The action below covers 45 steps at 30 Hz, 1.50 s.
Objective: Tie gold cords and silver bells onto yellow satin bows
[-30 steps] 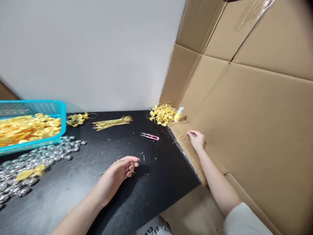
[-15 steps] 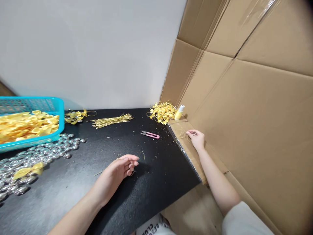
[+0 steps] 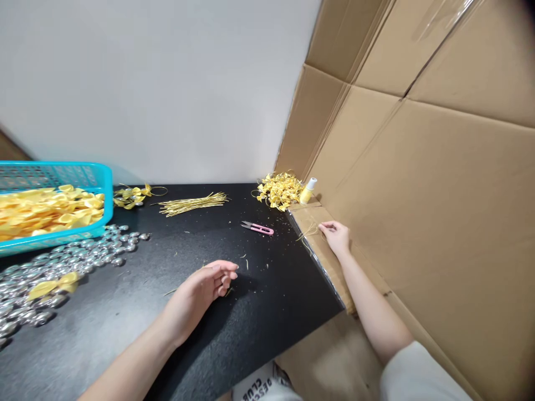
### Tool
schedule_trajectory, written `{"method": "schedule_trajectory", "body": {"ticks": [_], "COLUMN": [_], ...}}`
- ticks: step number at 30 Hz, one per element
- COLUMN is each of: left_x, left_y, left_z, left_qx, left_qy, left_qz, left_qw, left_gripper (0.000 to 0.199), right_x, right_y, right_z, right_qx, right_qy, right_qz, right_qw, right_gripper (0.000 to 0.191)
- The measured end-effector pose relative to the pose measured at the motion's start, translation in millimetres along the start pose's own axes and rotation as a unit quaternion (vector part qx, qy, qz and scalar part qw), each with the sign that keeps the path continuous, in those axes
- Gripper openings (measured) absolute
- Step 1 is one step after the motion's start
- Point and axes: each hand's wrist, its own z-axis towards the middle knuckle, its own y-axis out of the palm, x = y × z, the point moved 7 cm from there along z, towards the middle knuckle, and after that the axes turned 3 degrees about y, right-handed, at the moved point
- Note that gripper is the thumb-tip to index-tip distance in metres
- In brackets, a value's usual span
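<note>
My left hand (image 3: 198,295) hovers over the black tabletop with loosely curled, slightly parted fingers, and nothing shows in it. Short gold cord scraps lie around and partly behind it. Over the cardboard strip (image 3: 324,267) on the right, my right hand (image 3: 337,238) has thumb and forefinger pinched on a thin gold cord (image 3: 308,231). Several loops of that cord lie at the strip's edge, left of the fingertips; its held end is hard to make out. Pink thread snips (image 3: 258,228) rest on the table between my hands.
A blue basket (image 3: 107,195) of yellow ribbon bows stands left, with silver beads (image 3: 100,253) before it. A gold cord bundle (image 3: 194,204) lies at the back. A pile of yellow bows (image 3: 279,190) and a small bottle (image 3: 308,191) sit by the cardboard wall (image 3: 438,184).
The view has shifted slightly, so the basket and beads appear a little farther right. Both hands keep almost the same pose and place.
</note>
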Motion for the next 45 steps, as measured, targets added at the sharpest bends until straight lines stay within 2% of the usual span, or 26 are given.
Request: {"method": "schedule_trajectory", "body": {"ticks": [8,11,13,16,18,20,22,23,25,26,28,30,32,34,38,40,42,44,45], "left_x": [-1,9,29,76,108,134,143,141,127,118,101,87,78,74,66,62,58,54,53], "left_y": [1.8,1.8,-4.8,-28.0,-47.3,-64.9,-75.8,-79.1,-83.3,-84.9,-85.3,-83.4,-81.1,-79.9,-74.1,-74.0,-72.6,-70.5,-69.6], "left_z": [1,1,0,-8,-16,-21,-17,-11,3,10,19,20,14,3,-16,-18,-18,-17,-17], "left_qx": [-0.011,-0.026,-0.019,0.031,0.077,0.128,0.144,0.134,0.100,0.088,0.070,0.057,0.038,0.018,-0.052,-0.054,-0.053,-0.054,-0.055], "left_qy": [0.016,0.036,0.076,0.170,0.234,0.279,0.281,0.269,0.242,0.237,0.232,0.234,0.235,0.241,0.271,0.274,0.275,0.277,0.280], "left_qz": [-0.008,-0.007,-0.014,-0.011,0.060,0.204,0.373,0.443,0.535,0.548,0.560,0.567,0.575,0.588,0.638,0.654,0.666,0.672,0.674], "left_qw": [1.000,0.999,0.997,0.985,0.967,0.930,0.873,0.844,0.803,0.798,0.792,0.788,0.783,0.772,0.719,0.703,0.692,0.685,0.682], "left_gripper": [0.030,0.032,0.032,0.031,0.030,0.027,0.025,0.025,0.025,0.024,0.022,0.022,0.020,0.017,0.021,0.021,0.020,0.020,0.021], "right_x": [0,-6,-16,-37,-59,-86,-131,-153,-186,-196,-204,-203,-196,-187,-174,-179,-193,-205,-202], "right_y": [2,-1,-11,-35,-47,-40,-11,14,71,97,136,161,173,175,172,174,175,170,162], "right_z": [0,-1,-2,-2,-9,-27,-65,-90,-150,-179,-219,-237,-239,-235,-235,-235,-229,-222,-223], "right_qx": [-0.004,0.018,0.053,0.128,0.193,0.189,0.107,0.017,-0.206,-0.289,-0.381,-0.413,-0.426,-0.429,-0.422,-0.420,-0.414,-0.413,-0.420], "right_qy": [-0.017,-0.037,-0.054,-0.085,-0.124,-0.160,-0.282,-0.347,-0.432,-0.455,-0.480,-0.495,-0.484,-0.465,-0.452,-0.454,-0.441,-0.391,-0.349], "right_qz": [-0.016,-0.006,0.011,0.047,0.063,0.075,0.054,0.044,0.030,0.014,-0.039,-0.093,-0.121,-0.120,-0.089,-0.080,-0.055,0.006,0.057], "right_qw": [1.000,0.999,0.997,0.987,0.971,0.966,0.952,0.937,0.877,0.842,0.789,0.759,0.754,0.765,0.780,0.782,0.795,0.823,0.836], "right_gripper": [0.035,0.035,0.035,0.033,0.026,0.016,0.006,0.007,0.013,0.013,0.009,0.010,0.012,0.012,0.007,0.008,0.011,0.011,0.009]}}
